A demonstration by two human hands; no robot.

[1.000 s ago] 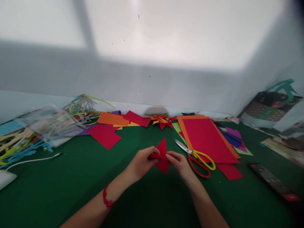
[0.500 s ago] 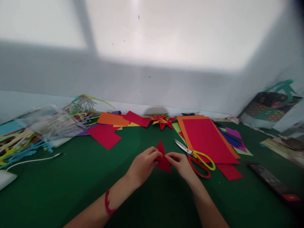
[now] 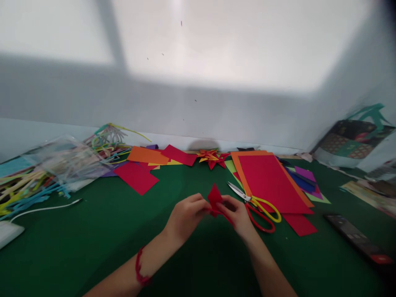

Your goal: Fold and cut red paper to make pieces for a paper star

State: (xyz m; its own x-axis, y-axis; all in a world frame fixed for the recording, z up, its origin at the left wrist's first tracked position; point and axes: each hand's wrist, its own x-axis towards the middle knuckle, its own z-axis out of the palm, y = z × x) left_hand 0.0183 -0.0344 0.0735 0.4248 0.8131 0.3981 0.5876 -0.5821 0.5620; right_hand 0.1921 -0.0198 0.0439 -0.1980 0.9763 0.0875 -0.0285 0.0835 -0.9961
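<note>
Between my two hands is a small piece of folded red paper [image 3: 214,195], its pointed tip upward, held over the green table [image 3: 173,264]. My left hand [image 3: 187,214] pinches its left side with the fingertips, and a red bracelet circles that wrist. On the other side my right hand [image 3: 234,211] grips the paper between thumb and fingers. Parts of the folds are hidden by my fingers. Just right of my right hand lie scissors [image 3: 252,199] with one yellow and one red handle loop. Beyond my hands sit folded paper stars [image 3: 213,158] in red and orange.
Red and orange sheets [image 3: 272,181] are stacked at the right, near a phone [image 3: 355,237]. Red paper [image 3: 136,177] and orange paper [image 3: 147,155] lie at the left, beside pipe cleaners [image 3: 34,185] and a clear plastic bag [image 3: 77,159]. A wall [image 3: 198,107] rises behind.
The folded red paper has turned in my fingers: its lower right part no longer hangs down in view. My right hand has shifted its grip slightly, while the surroundings stay put.
</note>
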